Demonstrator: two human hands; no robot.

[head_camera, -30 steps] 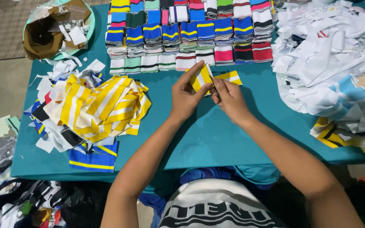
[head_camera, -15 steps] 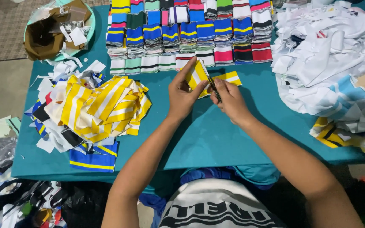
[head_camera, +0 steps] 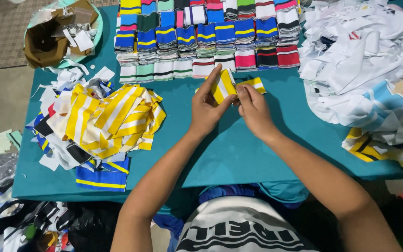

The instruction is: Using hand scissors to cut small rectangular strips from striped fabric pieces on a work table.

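Hands meet over the teal desk (head_camera: 239, 154): left hand (head_camera: 206, 109) and right hand (head_camera: 253, 109) both pinch a yellow-and-white striped fabric strip (head_camera: 224, 85), just below rows of folded striped strips (head_camera: 201, 37).

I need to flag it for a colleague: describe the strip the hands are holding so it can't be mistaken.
Start at the teal table, just below the neat rows of folded striped bands. There the left hand and right hand pinch a yellow-and-white striped strip. It alone is lifted off the cloth; similar strips lie heaped in the pile at left.
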